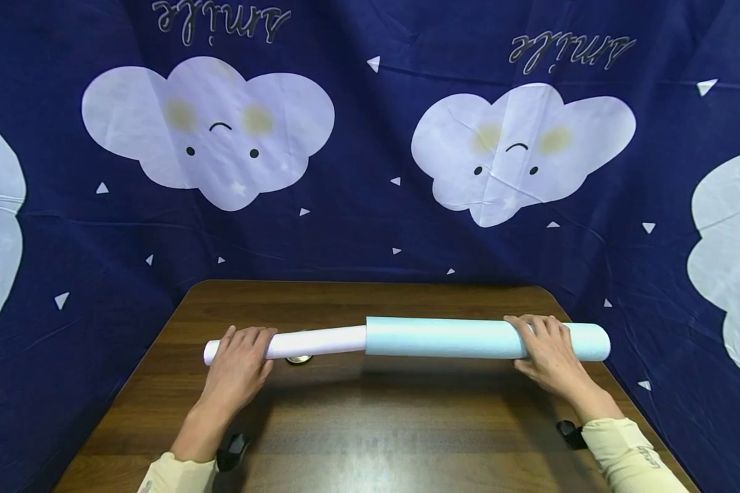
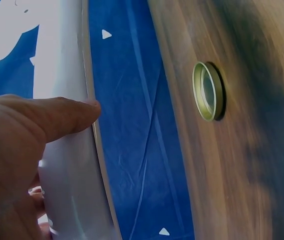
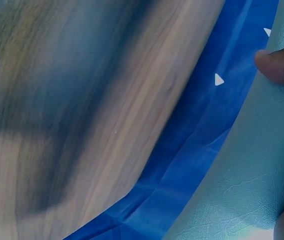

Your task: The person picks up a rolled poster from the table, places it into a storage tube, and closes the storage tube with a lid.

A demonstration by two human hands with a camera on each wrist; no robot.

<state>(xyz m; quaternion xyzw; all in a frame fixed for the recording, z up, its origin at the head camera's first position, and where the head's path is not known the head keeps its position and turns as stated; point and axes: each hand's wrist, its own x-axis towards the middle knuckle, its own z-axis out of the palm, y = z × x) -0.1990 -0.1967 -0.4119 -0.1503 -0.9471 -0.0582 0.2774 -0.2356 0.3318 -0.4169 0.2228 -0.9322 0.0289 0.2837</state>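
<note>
My left hand (image 1: 239, 366) grips a slim white roll (image 1: 321, 340) near its left end. The right end of the roll runs into the open left end of a thicker light blue tube (image 1: 438, 337), so its inner part is hidden. Near the tube's right end, my right hand (image 1: 549, 352) holds it from above. Both pieces are raised above the table, nearly level. In the left wrist view the thumb (image 2: 71, 116) lies across the white roll, where a long edge shows. The right wrist view has the thumb (image 3: 279, 65) on the tube's textured surface (image 3: 252, 165).
A round gold-rimmed lid (image 2: 207, 92) lies on the brown wooden table (image 1: 370, 424), partly hidden behind the white roll in the head view. Dark blue cloth (image 1: 370, 137) with clouds hangs behind and at both sides of the table.
</note>
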